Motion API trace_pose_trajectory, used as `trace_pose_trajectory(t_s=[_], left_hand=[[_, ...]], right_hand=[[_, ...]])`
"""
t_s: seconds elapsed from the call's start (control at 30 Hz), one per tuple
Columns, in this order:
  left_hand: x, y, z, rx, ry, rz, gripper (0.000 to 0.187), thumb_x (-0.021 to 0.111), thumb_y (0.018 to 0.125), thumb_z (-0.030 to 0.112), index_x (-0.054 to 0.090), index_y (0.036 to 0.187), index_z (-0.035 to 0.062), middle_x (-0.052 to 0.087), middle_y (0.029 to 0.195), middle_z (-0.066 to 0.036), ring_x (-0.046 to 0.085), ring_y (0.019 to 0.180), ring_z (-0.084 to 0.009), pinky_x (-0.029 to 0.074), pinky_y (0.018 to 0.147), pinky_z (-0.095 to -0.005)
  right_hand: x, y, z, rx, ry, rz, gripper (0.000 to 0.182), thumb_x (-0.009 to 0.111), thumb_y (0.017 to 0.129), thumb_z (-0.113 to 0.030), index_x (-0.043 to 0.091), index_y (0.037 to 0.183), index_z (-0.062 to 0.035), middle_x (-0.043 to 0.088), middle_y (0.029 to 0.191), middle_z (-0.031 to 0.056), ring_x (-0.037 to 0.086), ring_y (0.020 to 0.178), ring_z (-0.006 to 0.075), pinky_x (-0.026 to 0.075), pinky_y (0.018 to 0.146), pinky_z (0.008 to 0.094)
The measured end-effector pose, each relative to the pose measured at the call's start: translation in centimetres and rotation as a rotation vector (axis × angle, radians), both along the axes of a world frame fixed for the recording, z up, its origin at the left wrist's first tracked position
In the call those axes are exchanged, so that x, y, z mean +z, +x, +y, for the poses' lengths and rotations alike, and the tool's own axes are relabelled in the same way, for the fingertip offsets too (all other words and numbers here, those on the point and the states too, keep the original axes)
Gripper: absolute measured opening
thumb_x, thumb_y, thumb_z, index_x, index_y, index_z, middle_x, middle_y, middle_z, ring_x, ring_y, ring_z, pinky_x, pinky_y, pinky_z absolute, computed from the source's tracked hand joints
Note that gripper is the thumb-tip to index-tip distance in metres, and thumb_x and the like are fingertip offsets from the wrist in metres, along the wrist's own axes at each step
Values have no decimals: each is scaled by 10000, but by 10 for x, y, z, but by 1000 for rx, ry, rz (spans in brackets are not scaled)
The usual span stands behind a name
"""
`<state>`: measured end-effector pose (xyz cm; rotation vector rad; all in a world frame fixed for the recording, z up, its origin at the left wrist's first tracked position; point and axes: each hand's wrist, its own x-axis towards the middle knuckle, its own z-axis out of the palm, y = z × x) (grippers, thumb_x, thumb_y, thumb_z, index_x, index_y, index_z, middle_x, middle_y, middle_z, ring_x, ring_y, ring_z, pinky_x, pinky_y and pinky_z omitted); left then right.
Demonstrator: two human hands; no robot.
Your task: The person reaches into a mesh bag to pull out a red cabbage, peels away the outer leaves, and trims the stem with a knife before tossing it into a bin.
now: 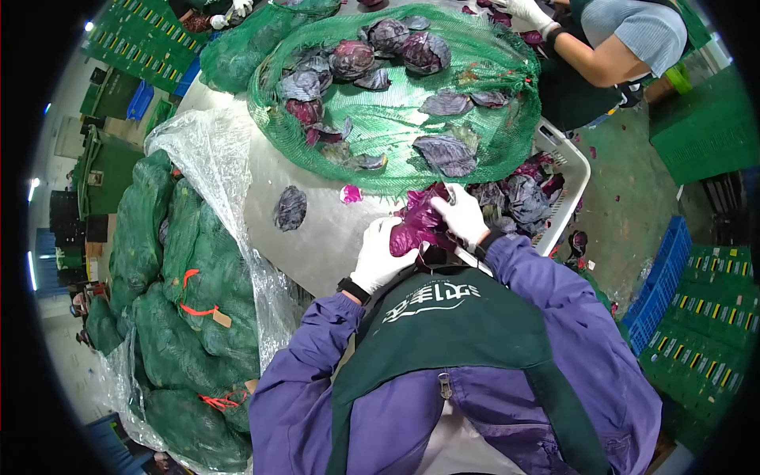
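Observation:
A peeled red cabbage (pixel 413 234), glossy purple, is held between my two white-gloved hands close to my apron. My left hand (pixel 380 257) grips its left side with the fingers wrapped round it. At the upper right of the cabbage, the bent fingers of my right hand (pixel 463 215) press on its leaves; the fingertips are partly hidden. Just beyond lies an opened green mesh bag (pixel 372 119) bearing several dull purple cabbages (pixel 352 60) and loose leaves. To my right, a white crate (pixel 582 168) holds stripped outer leaves (pixel 524 198).
On the metal table (pixel 269 170) lie a dark leaf (pixel 290 208) and a small purple scrap (pixel 351 193). Full green mesh sacks (pixel 202 309) are piled at left beside plastic film (pixel 210 158). Across the table, a co-worker's gloved hand (pixel 529 13) is among leaves. Green crates (pixel 701 317) stand right.

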<state>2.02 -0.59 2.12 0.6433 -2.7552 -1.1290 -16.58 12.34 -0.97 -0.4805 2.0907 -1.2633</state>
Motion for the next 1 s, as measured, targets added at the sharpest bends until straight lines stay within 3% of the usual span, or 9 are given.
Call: trace_pose_trajectory(t_s=[0.17, 0.37, 0.5, 0.7, 0.77, 0.87, 0.9, 0.97, 1.0], left_hand=[[-6, 7, 0, 32, 111, -50, 913, 808, 673, 419, 406, 1394, 30, 417, 1370, -224, 420, 1291, -393, 363, 1088, -430], [-28, 13, -3, 51, 278, 114, 858, 865, 646, 222, 436, 1363, 25, 505, 1289, -157, 506, 1218, -281, 403, 1052, -387], [-32, 23, -12, 381, 988, 200, 680, 813, 747, 179, 459, 1307, 26, 535, 1241, -131, 549, 1135, -253, 464, 986, -382], [18, 15, -17, 308, 2027, 430, 567, 602, 923, 349, 424, 1372, 53, 541, 1330, -168, 576, 1194, -309, 498, 996, -518], [56, 0, -5, 28, 787, 408, 683, 637, 877, 464, 406, 1368, 49, 499, 1346, -194, 528, 1242, -329, 497, 974, -554], [52, -6, -4, -8, 470, 335, 645, 649, 867, 475, 417, 1343, 106, 516, 1319, -166, 522, 1237, -314, 492, 973, -551], [56, -11, -5, -13, 468, 334, 645, 649, 867, 475, 417, 1343, 106, 516, 1319, -166, 522, 1237, -314, 492, 973, -551], [67, -21, -7, 429, 2086, 297, 638, 662, 869, 436, 383, 1367, 148, 502, 1338, -135, 506, 1251, -303, 489, 993, -510], [33, -11, -9, 117, 1129, 334, 645, 596, 886, 512, 386, 1387, 164, 476, 1372, -123, 498, 1255, -320, 477, 999, -517]], right_hand=[[41, 39, 16, 444, 141, -22, 1118, 774, 690, -577, 286, 1436, 97, 612, 1181, 308, 616, 1107, 383, 466, 965, 377], [10, 28, 23, 491, -41, -403, 701, 730, 803, -314, 449, 1363, 0, 697, 891, 211, 689, 842, 368, 524, 760, 413], [-11, -14, 42, 186, 146, 287, 314, 618, 775, -84, 632, 1085, -40, 693, 924, 204, 689, 881, 325, 531, 777, 387], [-19, -64, 70, -232, 64, 708, 527, 650, 858, -162, 504, 1357, -74, 641, 1162, 150, 636, 1045, 305, 519, 848, 377], [31, -55, 49, -115, -106, 372, 583, 662, 862, -154, 473, 1410, -101, 616, 1254, 113, 610, 1125, 224, 489, 914, 344], [68, -34, 11, 338, -500, 68, 587, 636, 864, -81, 462, 1425, -99, 588, 1332, 102, 549, 1217, 191, 430, 1018, 321], [79, -25, -1, 397, -586, 127, 516, 642, 869, -74, 509, 1367, -58, 617, 1246, 87, 597, 1103, 168, 482, 925, 307], [75, -19, -15, 494, -452, -336, 418, 652, 879, -82, 560, 1282, -21, 639, 1062, 55, 603, 923, 103, 503, 767, 267], [86, -21, -13, 473, -386, -306, 354, 654, 884, -86, 579, 1221, -10, 624, 968, 36, 581, 820, 80, 480, 683, 243]])
